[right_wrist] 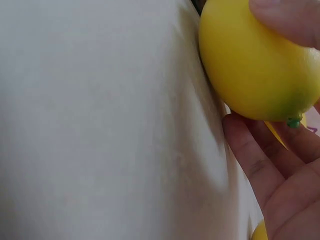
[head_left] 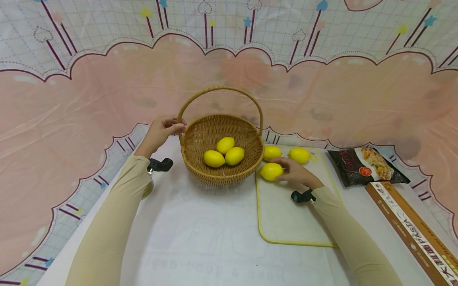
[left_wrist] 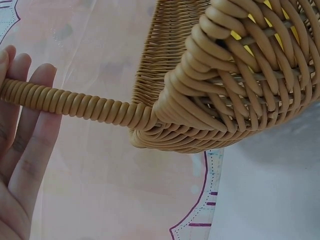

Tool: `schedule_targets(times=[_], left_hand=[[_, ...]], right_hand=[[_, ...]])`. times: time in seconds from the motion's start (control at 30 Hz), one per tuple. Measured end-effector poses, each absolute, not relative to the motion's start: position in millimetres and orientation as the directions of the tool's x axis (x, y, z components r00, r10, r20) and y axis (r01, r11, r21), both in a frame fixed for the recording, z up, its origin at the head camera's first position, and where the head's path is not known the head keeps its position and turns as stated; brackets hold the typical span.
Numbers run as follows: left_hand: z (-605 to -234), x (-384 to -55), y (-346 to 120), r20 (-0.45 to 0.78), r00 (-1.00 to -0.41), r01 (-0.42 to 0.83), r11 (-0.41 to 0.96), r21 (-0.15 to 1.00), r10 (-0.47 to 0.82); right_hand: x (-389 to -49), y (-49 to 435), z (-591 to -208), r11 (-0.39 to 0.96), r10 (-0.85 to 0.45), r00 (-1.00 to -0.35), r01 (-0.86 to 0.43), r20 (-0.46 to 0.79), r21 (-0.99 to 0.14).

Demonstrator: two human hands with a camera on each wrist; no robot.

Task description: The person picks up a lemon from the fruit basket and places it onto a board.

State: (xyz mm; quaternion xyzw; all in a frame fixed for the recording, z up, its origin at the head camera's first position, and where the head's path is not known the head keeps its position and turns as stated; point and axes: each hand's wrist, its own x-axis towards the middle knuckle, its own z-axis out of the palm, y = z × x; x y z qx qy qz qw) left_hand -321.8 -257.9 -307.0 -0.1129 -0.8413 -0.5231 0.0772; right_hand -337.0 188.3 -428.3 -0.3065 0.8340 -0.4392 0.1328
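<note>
A wicker basket (head_left: 222,176) with a tall arched handle (head_left: 222,88) holds three yellow lemons (head_left: 214,159). At the left base of that handle is my left hand (head_left: 161,133), gripping it; the left wrist view shows fingers (left_wrist: 42,125) behind the wrapped cane. To the right of the basket, my right hand (head_left: 295,173) holds a lemon (head_left: 271,171) over the cutting board (head_left: 297,222). Thumb and fingers lie on opposite sides of this lemon (right_wrist: 255,60), its green stem end showing. Two more lemons (head_left: 299,155) sit at the board's far end, just beyond the hand.
A black food packet (head_left: 368,167) lies right of the board. Nearer me, a long brown pasta box (head_left: 411,234) runs along the white table's right side. Patterned cloth (head_left: 107,95) hangs behind the table and along its sides.
</note>
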Motion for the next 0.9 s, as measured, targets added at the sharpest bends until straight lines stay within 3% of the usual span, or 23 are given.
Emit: schedule_targets(times=[0.9], left_hand=[[-305.4,-318.5,-257.5,0.238,-0.965,0.262,0.439,0.859,0.110]], right_hand=[[-336.7,194.7,-430.8,0.463,-0.621,-0.783,-0.389,0.022,-0.796]])
